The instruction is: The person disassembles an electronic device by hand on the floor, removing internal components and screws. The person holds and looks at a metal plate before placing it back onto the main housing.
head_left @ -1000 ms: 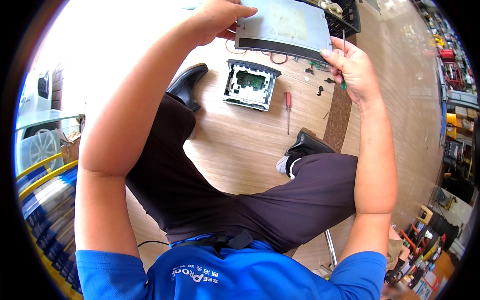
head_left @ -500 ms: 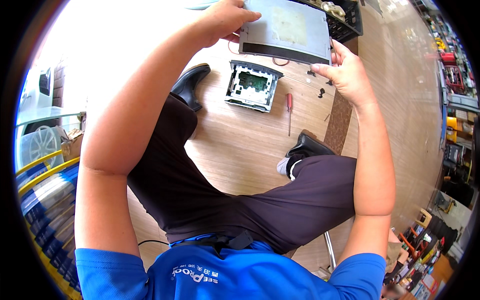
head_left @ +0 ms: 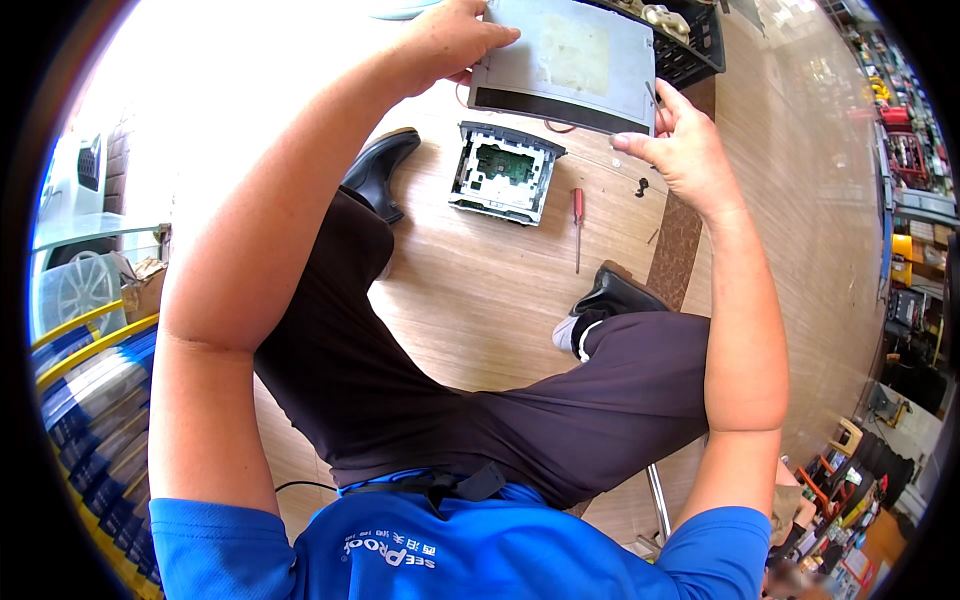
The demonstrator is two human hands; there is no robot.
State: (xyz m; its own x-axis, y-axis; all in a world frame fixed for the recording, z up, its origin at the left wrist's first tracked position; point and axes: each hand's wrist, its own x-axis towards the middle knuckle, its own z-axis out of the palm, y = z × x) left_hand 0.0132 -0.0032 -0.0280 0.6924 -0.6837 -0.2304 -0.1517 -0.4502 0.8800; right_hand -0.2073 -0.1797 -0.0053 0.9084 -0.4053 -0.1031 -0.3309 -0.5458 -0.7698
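Both my hands hold up a flat grey metal cover plate (head_left: 565,55) with a dark strip along its near edge. My left hand (head_left: 460,38) grips its left side, thumb on top and other fingers underneath. At the right near corner my right hand (head_left: 685,150) pinches the edge, thumb toward the front. Below the plate, on the floor, sits an opened car stereo unit (head_left: 505,172), its white frame and green circuit board exposed. A screwdriver (head_left: 578,228) with a red handle lies to the right of it. Small black parts (head_left: 642,187) are on the floor under my right hand.
A black plastic crate (head_left: 690,60) holding some items stands at the far right of the plate. My boots (head_left: 385,170) are planted either side of the floor area. A blue and yellow rack (head_left: 95,400) is at the left; shelves of goods (head_left: 910,250) line the right.
The plate has shifted slightly left and a little nearer, and my right hand has moved left with it. The stereo unit and screwdriver stay where they were.
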